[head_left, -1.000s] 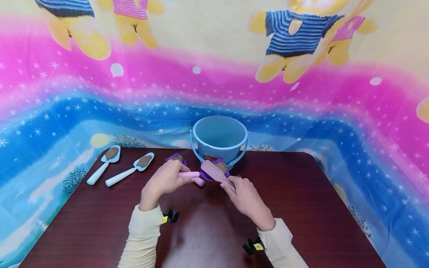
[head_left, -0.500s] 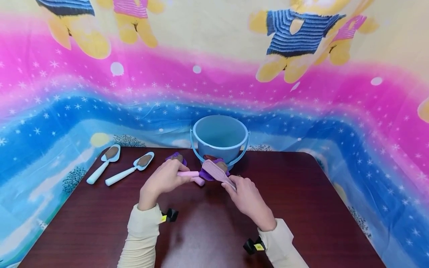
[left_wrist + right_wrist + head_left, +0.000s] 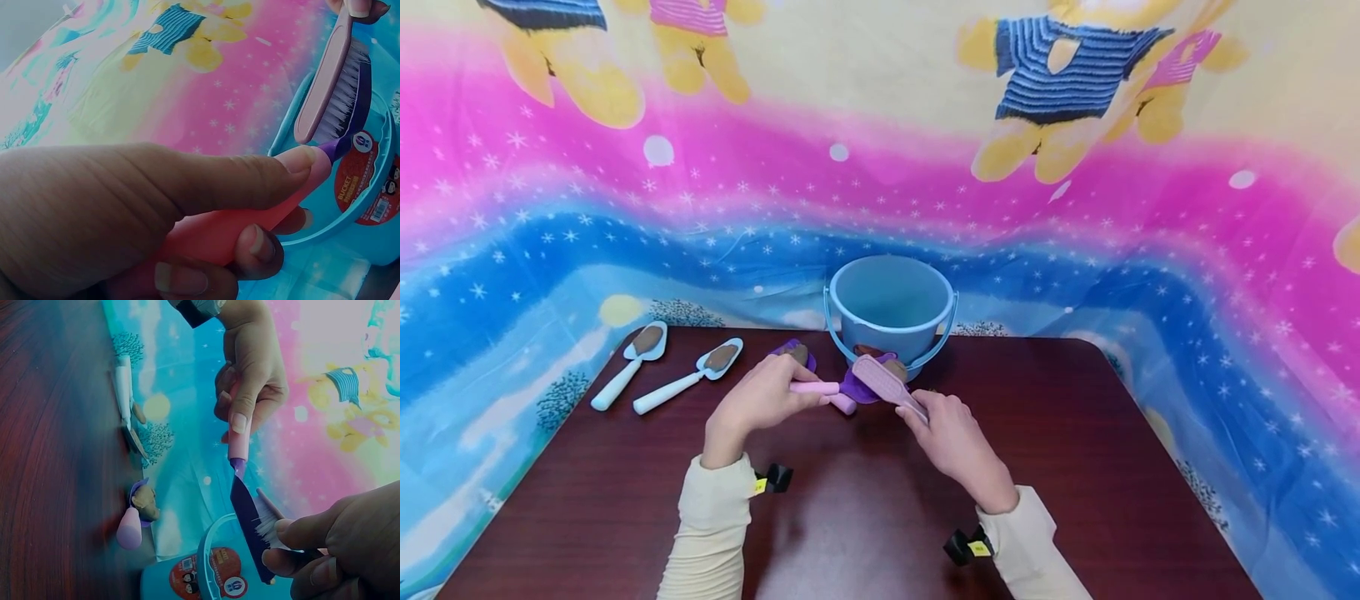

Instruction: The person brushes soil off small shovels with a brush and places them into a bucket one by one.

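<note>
By blue bucket (image 3: 925, 340), left hand (image 3: 760, 398) curls round pink handle (image 3: 814, 387) of purple shovel (image 3: 854, 389), maybe to hold it still. Right hand (image 3: 955, 437) pinches brush (image 3: 880, 382), bristles (image 3: 337, 112) toward shovel, maybe to reach it well. Two pale-blue shovels (image 3: 619, 383) lie off left, likely out of way.

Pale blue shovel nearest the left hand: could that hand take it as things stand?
Probably not: the left hand grips a purple shovel, though nothing visible blocks the pale blue shovel.
</note>
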Tool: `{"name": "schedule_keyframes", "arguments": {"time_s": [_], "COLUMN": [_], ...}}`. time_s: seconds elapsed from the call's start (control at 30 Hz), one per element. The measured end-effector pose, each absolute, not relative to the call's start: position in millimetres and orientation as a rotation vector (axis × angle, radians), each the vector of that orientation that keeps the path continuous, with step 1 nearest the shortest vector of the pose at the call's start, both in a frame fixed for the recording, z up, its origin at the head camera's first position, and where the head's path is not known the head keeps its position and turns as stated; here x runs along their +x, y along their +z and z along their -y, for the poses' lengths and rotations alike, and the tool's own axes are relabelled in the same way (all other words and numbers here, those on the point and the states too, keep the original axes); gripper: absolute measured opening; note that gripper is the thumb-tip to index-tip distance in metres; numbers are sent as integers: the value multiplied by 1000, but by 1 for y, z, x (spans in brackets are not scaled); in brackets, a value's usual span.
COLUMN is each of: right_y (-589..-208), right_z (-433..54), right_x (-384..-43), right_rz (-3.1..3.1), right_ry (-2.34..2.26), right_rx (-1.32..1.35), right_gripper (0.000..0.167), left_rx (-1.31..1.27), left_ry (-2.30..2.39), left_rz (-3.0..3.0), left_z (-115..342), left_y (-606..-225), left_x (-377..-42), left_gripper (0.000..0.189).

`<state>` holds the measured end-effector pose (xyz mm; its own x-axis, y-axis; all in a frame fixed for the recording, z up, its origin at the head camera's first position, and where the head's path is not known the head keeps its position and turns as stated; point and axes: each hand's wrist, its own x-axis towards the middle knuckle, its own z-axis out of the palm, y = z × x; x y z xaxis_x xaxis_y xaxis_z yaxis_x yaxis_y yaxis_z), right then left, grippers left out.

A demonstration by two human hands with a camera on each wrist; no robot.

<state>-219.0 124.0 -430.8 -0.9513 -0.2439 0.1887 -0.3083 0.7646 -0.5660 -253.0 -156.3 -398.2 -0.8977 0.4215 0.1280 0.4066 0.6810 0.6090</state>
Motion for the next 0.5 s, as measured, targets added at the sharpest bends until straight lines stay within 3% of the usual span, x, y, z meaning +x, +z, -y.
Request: {"name": "schedule_keyframes", "arguments": {"time_s": [0.5], "right_y": [-428], "right_z": [-142], "right_x": [-226], "right_rz": [2859], "right_ry": [991], "right_rx": [361], "right_gripper": [15], "left_rx": [722], "left_ry": [1007], "left_rz": [-2893], "left_z": [165], "left_y": [-399], "left_x": [-253], "left_gripper": [17]}}
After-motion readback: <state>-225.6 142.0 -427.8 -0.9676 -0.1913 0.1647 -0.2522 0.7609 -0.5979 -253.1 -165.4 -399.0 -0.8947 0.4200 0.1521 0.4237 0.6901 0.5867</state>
